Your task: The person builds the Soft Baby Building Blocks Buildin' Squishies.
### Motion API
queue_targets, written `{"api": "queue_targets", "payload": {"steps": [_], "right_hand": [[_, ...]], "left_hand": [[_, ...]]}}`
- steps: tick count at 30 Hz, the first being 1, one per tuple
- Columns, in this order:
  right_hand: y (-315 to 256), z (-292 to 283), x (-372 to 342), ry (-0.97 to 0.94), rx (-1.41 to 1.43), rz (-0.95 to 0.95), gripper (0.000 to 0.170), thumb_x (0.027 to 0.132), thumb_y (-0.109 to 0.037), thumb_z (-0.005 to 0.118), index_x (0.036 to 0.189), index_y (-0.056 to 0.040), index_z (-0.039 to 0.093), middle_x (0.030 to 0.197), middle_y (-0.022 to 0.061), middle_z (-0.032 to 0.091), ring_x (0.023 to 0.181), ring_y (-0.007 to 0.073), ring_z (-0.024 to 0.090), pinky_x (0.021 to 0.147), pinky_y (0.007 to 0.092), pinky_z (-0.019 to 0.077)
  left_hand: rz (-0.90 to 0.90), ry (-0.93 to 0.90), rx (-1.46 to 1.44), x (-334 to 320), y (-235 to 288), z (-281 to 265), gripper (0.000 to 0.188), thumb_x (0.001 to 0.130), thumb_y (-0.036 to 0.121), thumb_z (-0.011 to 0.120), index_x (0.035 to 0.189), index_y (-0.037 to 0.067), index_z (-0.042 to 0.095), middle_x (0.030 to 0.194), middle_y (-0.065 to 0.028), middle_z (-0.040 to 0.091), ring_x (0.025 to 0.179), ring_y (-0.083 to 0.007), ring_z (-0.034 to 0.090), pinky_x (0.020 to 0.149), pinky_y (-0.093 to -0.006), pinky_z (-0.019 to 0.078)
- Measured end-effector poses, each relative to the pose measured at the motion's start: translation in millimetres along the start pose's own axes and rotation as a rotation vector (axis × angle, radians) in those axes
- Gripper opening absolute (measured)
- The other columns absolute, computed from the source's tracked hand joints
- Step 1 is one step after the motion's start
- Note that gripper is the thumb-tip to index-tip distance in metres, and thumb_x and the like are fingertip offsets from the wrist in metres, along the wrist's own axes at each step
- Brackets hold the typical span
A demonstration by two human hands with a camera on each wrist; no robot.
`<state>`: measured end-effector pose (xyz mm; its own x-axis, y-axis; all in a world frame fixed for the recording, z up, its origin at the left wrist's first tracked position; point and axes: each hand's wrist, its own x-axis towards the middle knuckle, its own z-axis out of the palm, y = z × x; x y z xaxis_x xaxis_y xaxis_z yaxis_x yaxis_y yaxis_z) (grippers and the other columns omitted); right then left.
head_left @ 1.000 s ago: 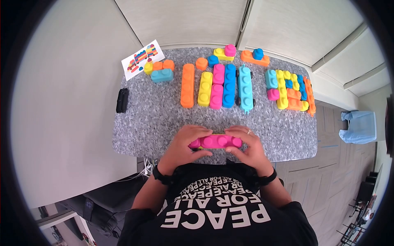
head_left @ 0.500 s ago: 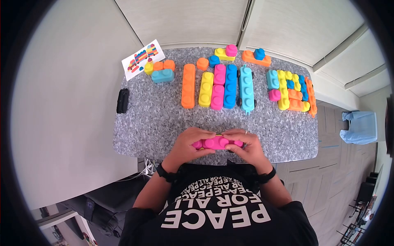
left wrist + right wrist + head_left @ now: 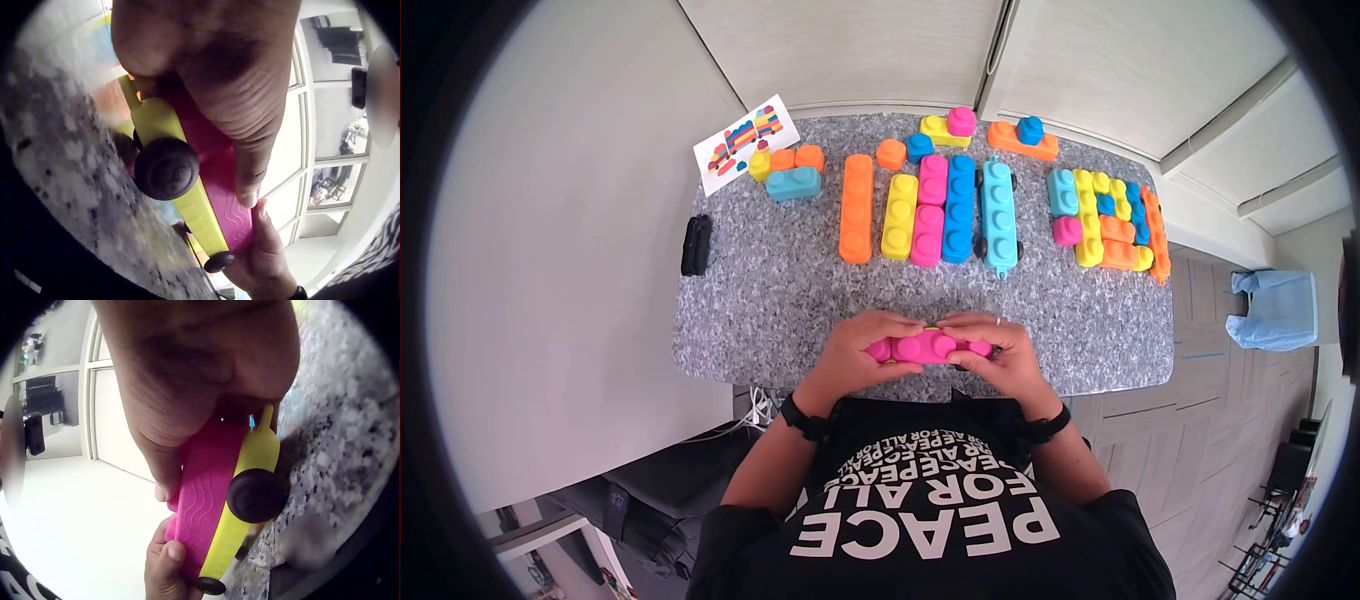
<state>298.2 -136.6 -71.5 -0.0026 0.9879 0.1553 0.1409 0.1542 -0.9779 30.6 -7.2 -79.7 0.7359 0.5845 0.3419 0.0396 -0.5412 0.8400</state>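
Close to the table's near edge, my left hand (image 3: 862, 352) and right hand (image 3: 1006, 358) grip a pink toy block (image 3: 926, 347) from both ends. Studs run along its top. Beneath it sits a yellow wheeled base (image 3: 201, 217), its black wheel (image 3: 167, 169) large in the left wrist view. The right wrist view shows the pink side (image 3: 203, 503) flush along the yellow base, with a dark wheel (image 3: 256, 495) low on the side. My thumbs lie along the near side and my fingers reach over the far side, hiding both ends of the block.
Beyond my hands stand a long orange block (image 3: 856, 210), yellow, pink and blue blocks, and a light-blue wheeled base (image 3: 999, 215). A multicoloured block assembly (image 3: 1102, 220) sits at the right. A picture sheet (image 3: 746, 145) and a black case (image 3: 696, 245) lie at the left.
Both hands have slid inward along the pink block, fingertips now closer together near its middle. Over the last half second they have hardly moved.
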Motion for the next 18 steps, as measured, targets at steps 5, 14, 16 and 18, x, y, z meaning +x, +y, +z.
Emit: {"api": "queue_targets", "payload": {"steps": [5,14,16,18], "right_hand": [[1.0,-0.1,-0.1,0.006,-0.006,-0.004,0.036,0.094,-0.006,0.094,0.129,-0.0031,0.087,0.136,0.0175,0.084,0.132,0.0317,0.078,0.112,0.0419,0.0605],[1.4,0.0,0.5,0.004,0.015,0.012,0.035,0.094,-0.007,0.095,0.129,-0.0034,0.087,0.135,0.0169,0.084,0.133,0.0321,0.078,0.112,0.0423,0.0601],[1.0,-0.2,0.7,0.001,0.009,0.01,0.035,0.094,-0.007,0.095,0.129,-0.0036,0.087,0.135,0.017,0.084,0.133,0.032,0.078,0.112,0.0422,0.0602],[0.5,-0.5,1.6,-0.001,-0.012,-0.003,0.036,0.094,-0.007,0.095,0.129,-0.0037,0.087,0.135,0.0172,0.084,0.132,0.0319,0.078,0.112,0.0422,0.0604]], "left_hand": [[-0.018,-0.003,-0.01,0.3,1.5,-0.3,0.058,0.077,0.025,0.108,0.128,0.012,0.084,0.134,-0.0059,0.086,0.121,-0.0297,0.082,0.105,-0.0416,0.0638],[-0.007,0.002,0.009,0.5,1.4,-0.3,0.058,0.077,0.025,0.108,0.128,0.012,0.084,0.133,-0.0058,0.086,0.12,-0.0289,0.082,0.105,-0.0408,0.064],[-0.001,0.004,0.007,-0.1,-0.4,0.1,0.058,0.077,0.025,0.108,0.129,0.012,0.084,0.134,-0.0059,0.086,0.12,-0.0289,0.082,0.104,-0.0408,0.0641],[0.001,0.006,0.003,-0.2,-1.0,0.1,0.058,0.077,0.024,0.108,0.129,0.012,0.083,0.134,-0.006,0.086,0.119,-0.029,0.082,0.104,-0.0407,0.0641]]}}
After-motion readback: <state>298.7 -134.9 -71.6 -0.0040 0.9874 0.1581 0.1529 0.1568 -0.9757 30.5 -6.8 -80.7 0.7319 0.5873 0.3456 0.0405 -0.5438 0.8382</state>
